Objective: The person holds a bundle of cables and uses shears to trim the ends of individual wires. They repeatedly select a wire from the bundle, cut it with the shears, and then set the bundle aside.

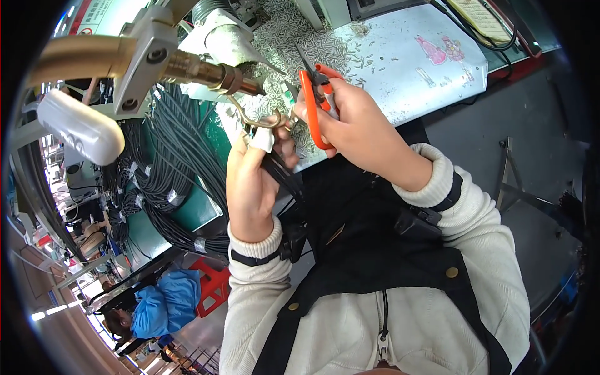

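Note:
My right hand (pixel 359 125) is wrapped round a pair of pliers with orange handles (pixel 310 112), its dark, pointed jaws directed away from me over the worktop. My left hand (pixel 250 187) is closed on a bundle of thin black cables (pixel 282 174) that hangs down toward my apron. White tape (pixel 262 140) wraps one of the left-hand digits. Just beyond those fingertips is a curved brass-coloured hook (pixel 262 119), below a brass nozzle (pixel 209 72). The cable ends by the fingers are partly hidden and blurred.
Many small silvery pieces (pixel 281 31) litter the white worktop (pixel 406 75). Coils of black cable (pixel 169 169) lie on a green surface at left. A white rounded device (pixel 81 128) and a metal clamp (pixel 142 59) overhang there. A person in blue (pixel 165 300) sits lower left near a red stool (pixel 212 287).

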### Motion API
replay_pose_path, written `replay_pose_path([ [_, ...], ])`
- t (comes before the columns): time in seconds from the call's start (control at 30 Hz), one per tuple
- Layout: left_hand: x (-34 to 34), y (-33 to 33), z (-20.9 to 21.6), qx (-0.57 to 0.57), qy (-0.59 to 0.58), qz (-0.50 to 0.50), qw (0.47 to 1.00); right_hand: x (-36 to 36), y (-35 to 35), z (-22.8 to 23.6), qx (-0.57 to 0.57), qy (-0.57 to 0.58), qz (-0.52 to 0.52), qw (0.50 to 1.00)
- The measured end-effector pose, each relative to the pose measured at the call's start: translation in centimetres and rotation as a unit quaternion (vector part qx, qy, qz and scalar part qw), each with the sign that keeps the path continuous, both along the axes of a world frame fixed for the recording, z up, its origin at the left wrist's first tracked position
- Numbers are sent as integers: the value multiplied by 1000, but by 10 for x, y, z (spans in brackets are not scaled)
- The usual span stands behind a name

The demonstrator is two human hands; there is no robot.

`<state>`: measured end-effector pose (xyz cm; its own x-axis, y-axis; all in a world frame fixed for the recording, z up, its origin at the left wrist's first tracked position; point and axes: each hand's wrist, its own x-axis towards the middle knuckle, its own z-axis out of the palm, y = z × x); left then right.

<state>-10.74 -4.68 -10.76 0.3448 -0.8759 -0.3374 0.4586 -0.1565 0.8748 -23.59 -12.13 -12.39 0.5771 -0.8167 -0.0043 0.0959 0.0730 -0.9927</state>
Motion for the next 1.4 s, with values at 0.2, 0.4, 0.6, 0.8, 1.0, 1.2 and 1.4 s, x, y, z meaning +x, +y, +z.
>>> replay_pose_path([
  [0.2,-7,32,-3,-75,-143,-35,986,-11,15,3,-173,31,-34,984],
  [0.4,-22,47,-7,-30,-272,-163,948,-20,19,9,-29,31,95,995],
  [0.6,-26,53,-13,-10,-239,-127,963,-31,19,8,-66,50,164,983],
  [0.8,-31,54,-15,7,-286,-237,929,-31,22,0,-246,43,2,968],
  [1.0,-34,55,-14,-50,-158,-84,983,-35,19,-1,-279,132,-60,949],
  [1.2,-26,47,-8,-15,-88,-66,994,-42,15,7,-151,114,13,982],
  [1.4,-29,44,-4,-13,-111,-4,994,-39,28,-3,-478,136,-60,865],
])
